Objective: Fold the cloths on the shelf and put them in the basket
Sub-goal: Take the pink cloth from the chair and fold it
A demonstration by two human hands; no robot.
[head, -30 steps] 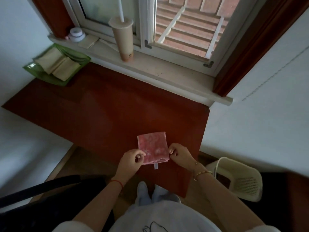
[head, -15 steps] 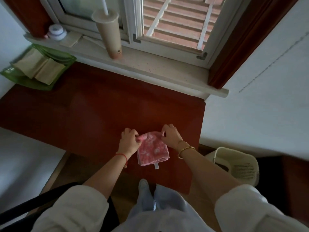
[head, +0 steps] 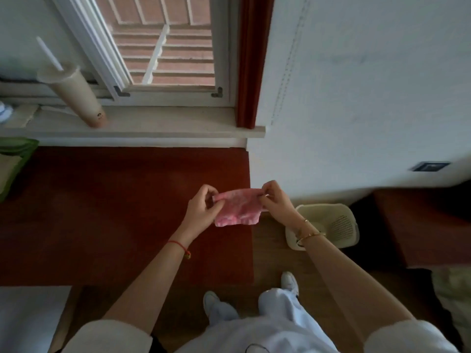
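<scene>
A folded pink patterned cloth (head: 238,208) hangs in the air above the right end of the dark red shelf (head: 114,212). My left hand (head: 202,212) pinches its upper left corner and my right hand (head: 276,200) pinches its upper right corner. The cloth is lifted off the shelf and sags between the two hands. A cream plastic basket (head: 331,225) stands on the floor just right of the shelf, below and to the right of my right hand; my right wrist covers part of its rim.
A green tray (head: 15,159) with beige folded cloths sits at the shelf's far left edge. A tall drink cup (head: 74,98) with a straw stands on the window sill (head: 153,123). A white wall rises to the right. My feet are on the wooden floor below.
The pink cloth lay on the shelf under both hands; now both hands have lifted it off and carried it right, toward the shelf's end. The view has turned right.
</scene>
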